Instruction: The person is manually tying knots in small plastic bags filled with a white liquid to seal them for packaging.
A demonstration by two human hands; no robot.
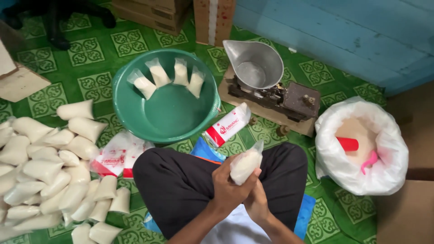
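We are gripping a small clear bag of white grain [245, 164] over our lap, just this side of the green basin [168, 122]. Our left hand [230, 187] is clasping its lower part, long axis tilting up-right; our right hand [257, 203] is closing underneath.

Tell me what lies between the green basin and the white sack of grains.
In the head view, a balance scale with a metal scoop pan on a wooden base sits between the green basin and the white sack.

small clear plastic bag of white granules [246, 165]; plump and filled; tilted, its loose top pointing up and right; gripped from below, above the person's crossed legs
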